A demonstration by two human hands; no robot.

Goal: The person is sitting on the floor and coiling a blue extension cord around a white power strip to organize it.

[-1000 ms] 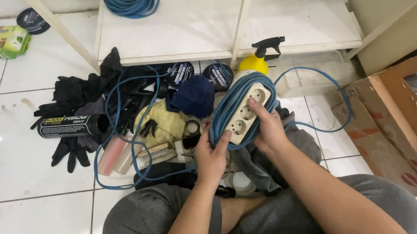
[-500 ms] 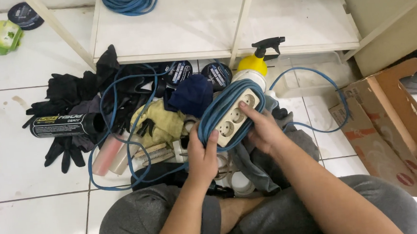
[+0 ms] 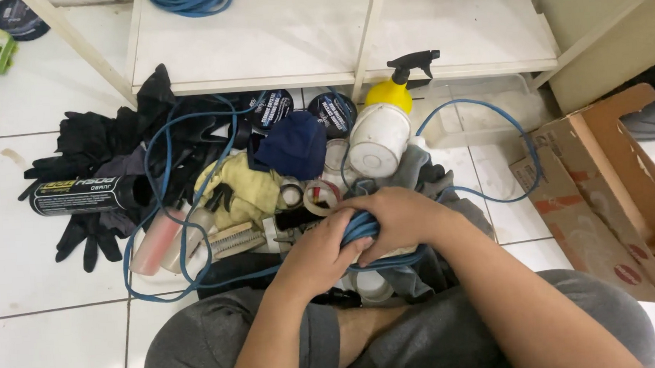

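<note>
Both hands grip a coiled blue extension cord [image 3: 360, 227] low in front of my lap; the white socket strip it is wound around is hidden under them. My left hand [image 3: 318, 254] closes on the coil's left side. My right hand [image 3: 392, 216] lies over the top of the coil, fingers curled around it. Loose cable [image 3: 524, 157] loops out to the right and also to the left [image 3: 146, 189] over the pile.
A pile on the tiled floor: black gloves [image 3: 86, 142], black can [image 3: 82, 196], yellow cloth [image 3: 241, 189], navy cloth [image 3: 292, 144], brush [image 3: 232, 241], tape rolls [image 3: 321, 196], yellow spray bottle [image 3: 383, 124]. White shelf [image 3: 273, 36] behind, torn cardboard box [image 3: 608, 189] right, clear tub [image 3: 482, 110].
Both hands lowered the cord bundle toward my lap. The right hand moved over the top, covering the socket strip. The spray bottle's white body came into view.
</note>
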